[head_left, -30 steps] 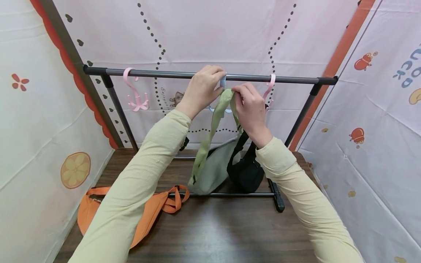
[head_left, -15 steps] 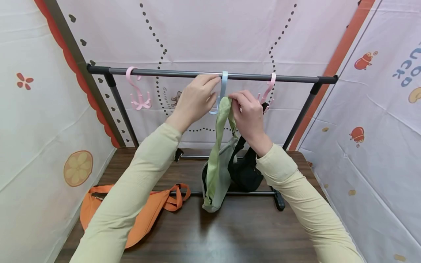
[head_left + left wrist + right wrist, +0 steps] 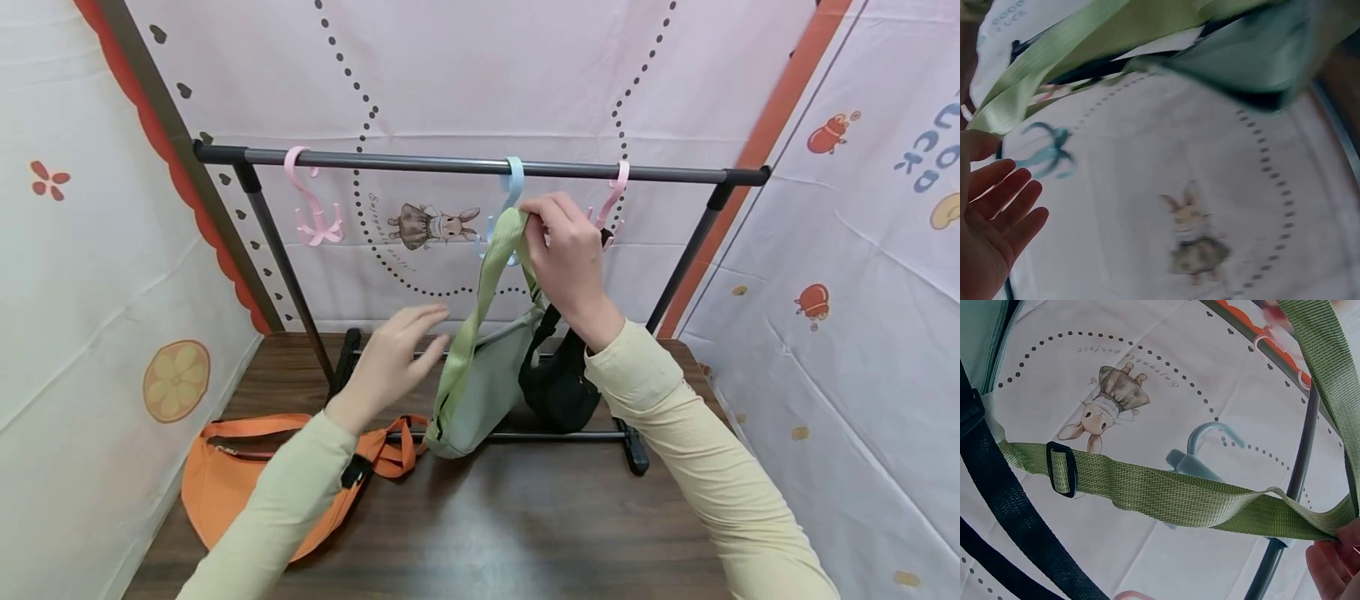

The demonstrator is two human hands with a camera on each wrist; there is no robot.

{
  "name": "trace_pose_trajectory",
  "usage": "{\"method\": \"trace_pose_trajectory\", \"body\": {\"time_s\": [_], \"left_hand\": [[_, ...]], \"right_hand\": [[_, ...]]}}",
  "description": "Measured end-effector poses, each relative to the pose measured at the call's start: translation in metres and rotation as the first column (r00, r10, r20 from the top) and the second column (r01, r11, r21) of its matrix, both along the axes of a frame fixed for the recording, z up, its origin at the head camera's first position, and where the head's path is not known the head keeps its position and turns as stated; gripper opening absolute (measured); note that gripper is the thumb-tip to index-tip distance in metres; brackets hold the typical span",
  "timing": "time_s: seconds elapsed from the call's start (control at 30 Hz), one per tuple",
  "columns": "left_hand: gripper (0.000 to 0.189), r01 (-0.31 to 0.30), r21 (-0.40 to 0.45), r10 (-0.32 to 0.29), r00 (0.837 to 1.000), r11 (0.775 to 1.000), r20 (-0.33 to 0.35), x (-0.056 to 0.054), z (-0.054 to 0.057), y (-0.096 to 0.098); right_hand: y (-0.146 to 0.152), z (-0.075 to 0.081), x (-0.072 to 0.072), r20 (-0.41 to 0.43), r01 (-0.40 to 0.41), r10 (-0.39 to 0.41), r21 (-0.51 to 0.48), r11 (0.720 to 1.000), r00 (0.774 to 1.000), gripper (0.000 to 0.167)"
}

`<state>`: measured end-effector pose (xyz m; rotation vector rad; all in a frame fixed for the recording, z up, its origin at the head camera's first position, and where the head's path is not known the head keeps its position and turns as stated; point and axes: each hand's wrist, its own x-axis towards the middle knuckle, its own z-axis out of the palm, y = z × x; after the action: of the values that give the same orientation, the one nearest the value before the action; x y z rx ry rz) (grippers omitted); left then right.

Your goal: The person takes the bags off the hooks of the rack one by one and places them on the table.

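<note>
My right hand [image 3: 567,260] pinches the top of the light green strap [image 3: 474,325] of a grey-green bag [image 3: 491,392], which hangs tilted below the rack's rail. Just behind the pinched strap, a light blue hook [image 3: 514,185] hangs from the rail, its prongs partly covered. My left hand [image 3: 395,360] is off to the left of the strap, fingers extended and holding nothing; in the left wrist view its fingers [image 3: 1007,194] are spread apart. A black slider buckle [image 3: 1062,470] sits on the strap in the right wrist view.
A black bag [image 3: 558,396] hangs at the pink hook [image 3: 617,196] on the right. Another pink hook [image 3: 318,218] hangs bare on the left. An orange waist bag [image 3: 217,492] lies on the wooden table [image 3: 510,533], partly under my left sleeve. The black rack [image 3: 420,163] spans the back.
My left hand has moved away from the rail and blue hook, down and left. My right hand has kept the strap and risen slightly; the bag below has swung left.
</note>
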<state>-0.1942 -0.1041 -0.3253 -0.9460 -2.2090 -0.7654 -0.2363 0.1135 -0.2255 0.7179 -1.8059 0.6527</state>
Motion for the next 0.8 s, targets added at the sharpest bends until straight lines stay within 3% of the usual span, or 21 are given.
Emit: {"method": "trace_pose_trajectory", "body": {"time_s": [0.13,0.23,0.33,0.53,0.67,0.8], "left_hand": [[0.039,-0.048,0.052,0.038,0.984,0.997,0.174,0.017,-0.035,-0.010],[0.047,-0.068,0.132,0.023,0.950,0.989,0.312,0.029,-0.060,-0.012],[0.056,-0.076,0.208,-0.014,0.916,0.975,0.401,0.040,-0.085,-0.013],[0.070,-0.109,0.270,-0.032,0.882,0.957,0.470,0.062,-0.126,-0.005],[0.077,-0.174,0.287,0.009,0.867,0.942,0.499,0.075,-0.146,0.004],[0.080,-0.246,0.360,0.027,0.856,0.900,0.516,0.082,-0.166,0.013]], "right_hand": [[-0.001,0.003,0.001,0.000,0.011,-0.011,0.008,1.000,1.000,0.014],[-0.002,0.004,0.001,0.001,0.016,-0.016,0.008,1.000,1.000,0.014],[-0.003,0.003,0.001,0.006,0.020,-0.020,0.007,1.000,1.000,0.014],[-0.005,0.002,0.004,0.001,0.013,-0.013,0.001,1.000,1.000,0.013],[-0.006,0.004,0.005,-0.010,0.009,-0.009,0.001,1.000,1.000,0.014],[-0.009,0.006,0.007,-0.019,-0.001,0.001,0.009,1.000,1.000,0.015]]}}
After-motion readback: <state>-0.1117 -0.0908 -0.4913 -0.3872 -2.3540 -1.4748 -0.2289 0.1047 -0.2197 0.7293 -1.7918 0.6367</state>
